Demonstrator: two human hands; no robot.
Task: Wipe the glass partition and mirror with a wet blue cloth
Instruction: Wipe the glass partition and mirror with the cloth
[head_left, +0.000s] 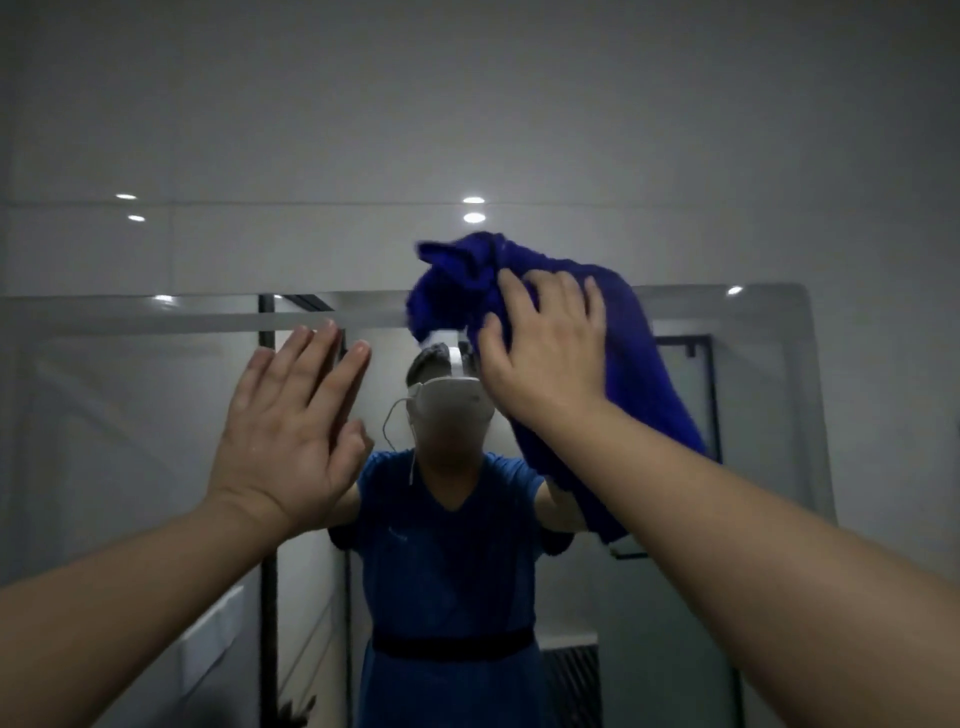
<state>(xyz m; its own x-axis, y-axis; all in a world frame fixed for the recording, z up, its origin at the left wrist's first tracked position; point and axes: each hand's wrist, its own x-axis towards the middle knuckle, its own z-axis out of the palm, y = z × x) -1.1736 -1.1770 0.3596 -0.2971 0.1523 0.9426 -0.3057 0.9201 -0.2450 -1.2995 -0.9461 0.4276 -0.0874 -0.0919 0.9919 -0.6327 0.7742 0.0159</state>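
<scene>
Head view: both arms reach up and forward toward a wall mirror (769, 415) with rounded corners, whose top edge runs across the middle of the picture. The right hand (545, 353) is spread flat, fingers splayed, pressing a blue cloth (639, 364) against the upper right part of the mirror. The cloth is bunched at the top, where it rises above the mirror's upper edge onto the white tiled wall (311, 130), and its loose end hangs down below and to the right of the wrist. The left hand (291, 421) is open with fingers together and straight, palm toward the glass, at the upper middle-left of the mirror; whether it touches the surface cannot be told. It holds nothing.

In the mirror shows the reflection of a person in a blue short-sleeved shirt (447, 571) with a dark band at the waist and a white cord hanging by the neck. A small mark sits on the chest of the shirt, too blurred to read. Behind the reflected figure stand dark-framed glass panels (711, 395), on the left and on the right. Round ceiling lights (474, 209) glint on the tiles above. No other writing or labels can be read.
</scene>
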